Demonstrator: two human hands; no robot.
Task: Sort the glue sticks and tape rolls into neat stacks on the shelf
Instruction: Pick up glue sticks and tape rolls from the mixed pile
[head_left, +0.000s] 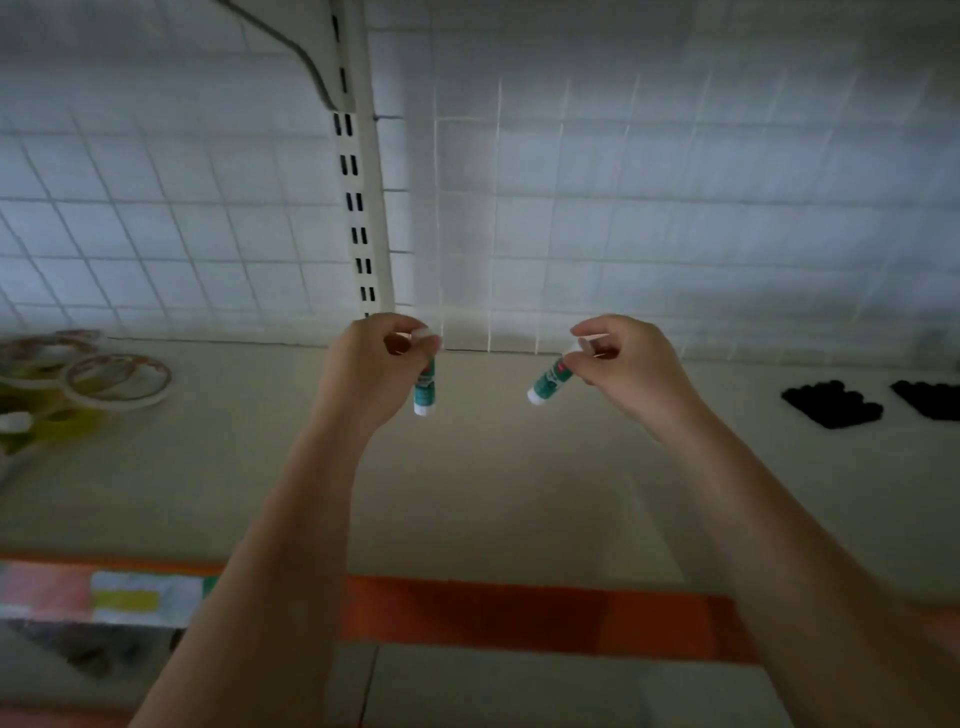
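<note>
Head view: both bare forearms reach forward and up over the pale beige shelf board (493, 467). Left hand (374, 364) has fingers curled, pinching the top end of a small green-and-white glue stick (425, 392) that hangs near vertical, white end down, above the shelf. Right hand (623, 358) likewise pinches the upper end of a second green-and-white glue stick (549, 382), tilted with its white end down-left. The sticks are apart, near the white wire-grid back panel (649, 234). Clear tape rolls (119, 382) lie at far left of the shelf, black bumpy pieces (831, 405) at far right. Orange shelf edge strip (519, 613) runs below; frame is blurred.
</note>
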